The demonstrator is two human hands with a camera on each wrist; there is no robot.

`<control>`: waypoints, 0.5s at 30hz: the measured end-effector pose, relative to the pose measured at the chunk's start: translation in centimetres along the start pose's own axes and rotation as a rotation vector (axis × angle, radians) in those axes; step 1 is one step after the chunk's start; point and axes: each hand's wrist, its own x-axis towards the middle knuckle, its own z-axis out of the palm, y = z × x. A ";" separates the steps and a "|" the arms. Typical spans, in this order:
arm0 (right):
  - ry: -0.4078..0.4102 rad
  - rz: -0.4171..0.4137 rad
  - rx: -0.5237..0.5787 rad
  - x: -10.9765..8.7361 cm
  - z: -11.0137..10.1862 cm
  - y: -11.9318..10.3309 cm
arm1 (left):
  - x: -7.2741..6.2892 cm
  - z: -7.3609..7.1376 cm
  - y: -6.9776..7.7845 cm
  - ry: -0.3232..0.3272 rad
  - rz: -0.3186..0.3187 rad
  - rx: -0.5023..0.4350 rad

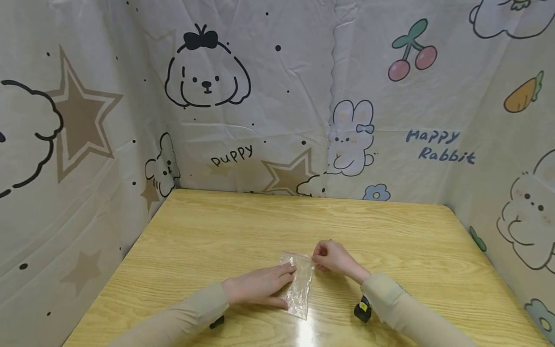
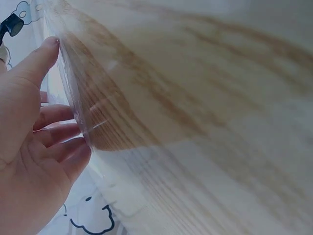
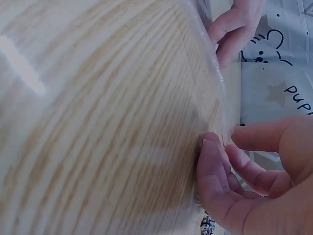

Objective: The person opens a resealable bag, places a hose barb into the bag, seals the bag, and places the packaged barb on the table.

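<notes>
Clear flat plastic bag, thin reddish line along its far end [image 1: 299,294], lies on the pale yellow wood-grain bench [image 1: 217,226], about midway between left and right edges, well in from the far edge. Left hand [image 1: 260,285]: fingers extended, resting across the bag's left side, not grasping. Right hand [image 1: 335,258]: fingers curled, thumb and fingertips pinching the bag's far right corner. Both forearms in beige sleeves [image 1: 186,311]. Small black block, yellow mark [image 1: 362,312], beside the right cuff. White cartoon-printed cloth [image 1: 277,96] hangs beyond the bench's far edge.
</notes>
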 end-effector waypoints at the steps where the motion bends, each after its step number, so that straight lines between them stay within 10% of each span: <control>1: 0.001 -0.006 -0.006 0.0 0.0 0.0 | 0.0 0.0 0.0 -0.002 0.000 -0.004; 15: -0.038 -0.037 -0.053 -0.1 0.2 0.7 | -0.1 0.6 -0.1 0.006 -0.079 -0.055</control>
